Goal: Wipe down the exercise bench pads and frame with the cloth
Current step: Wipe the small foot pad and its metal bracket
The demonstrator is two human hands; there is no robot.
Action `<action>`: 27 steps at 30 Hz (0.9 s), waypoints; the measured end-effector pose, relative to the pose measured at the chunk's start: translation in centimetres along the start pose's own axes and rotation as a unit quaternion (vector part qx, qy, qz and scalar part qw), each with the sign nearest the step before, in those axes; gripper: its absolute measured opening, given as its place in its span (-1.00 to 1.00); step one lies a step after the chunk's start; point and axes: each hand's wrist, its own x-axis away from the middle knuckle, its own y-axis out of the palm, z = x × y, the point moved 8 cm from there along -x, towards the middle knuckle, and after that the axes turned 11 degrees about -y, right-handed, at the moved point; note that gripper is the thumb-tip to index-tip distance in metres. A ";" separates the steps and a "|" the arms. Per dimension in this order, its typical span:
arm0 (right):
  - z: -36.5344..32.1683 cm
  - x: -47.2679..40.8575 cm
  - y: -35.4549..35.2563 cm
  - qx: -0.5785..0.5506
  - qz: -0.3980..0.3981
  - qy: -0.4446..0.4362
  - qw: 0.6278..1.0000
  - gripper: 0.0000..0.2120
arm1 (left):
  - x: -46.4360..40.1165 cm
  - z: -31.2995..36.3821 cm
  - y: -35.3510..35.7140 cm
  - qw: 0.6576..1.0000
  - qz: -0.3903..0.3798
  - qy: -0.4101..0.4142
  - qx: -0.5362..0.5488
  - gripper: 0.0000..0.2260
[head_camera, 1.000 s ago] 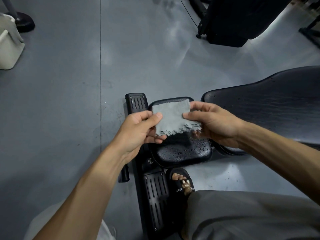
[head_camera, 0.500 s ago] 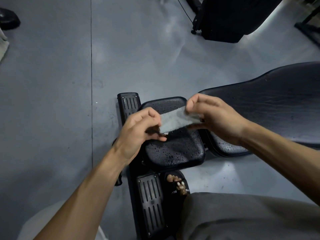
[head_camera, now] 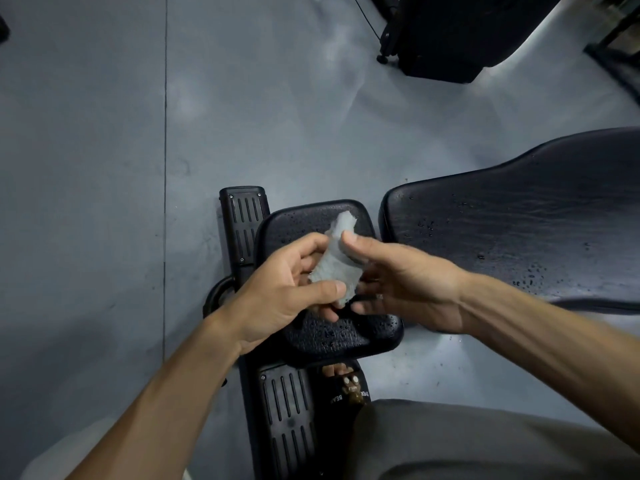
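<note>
A small grey cloth [head_camera: 334, 263] hangs folded between both hands, above the small black seat pad [head_camera: 343, 336]. My left hand [head_camera: 277, 292] pinches its lower end between thumb and fingers. My right hand [head_camera: 398, 285] holds the cloth's upper part with the thumb on top. Water drops speckle the seat pad and the long black back pad [head_camera: 519, 220] to the right. The bench's black frame foot [head_camera: 244, 220], with ribbed end caps, runs under the seat pad.
A grey rubber floor [head_camera: 104, 168] lies all around. Another black machine [head_camera: 460, 32] stands at the top right with a cable beside it. My sandalled foot [head_camera: 346, 382] and grey trouser leg [head_camera: 485, 445] are next to the frame at the bottom.
The cloth went from spread flat between the hands to folded narrow and turned nearly upright. Both hands drew closer together over the seat pad.
</note>
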 end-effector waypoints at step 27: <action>-9.5 -13.3 -10.2 0.679 0.106 -0.073 0.722 -0.61 | 0.6 0.9 -10.4 0.855 0.455 0.093 -0.232 -0.84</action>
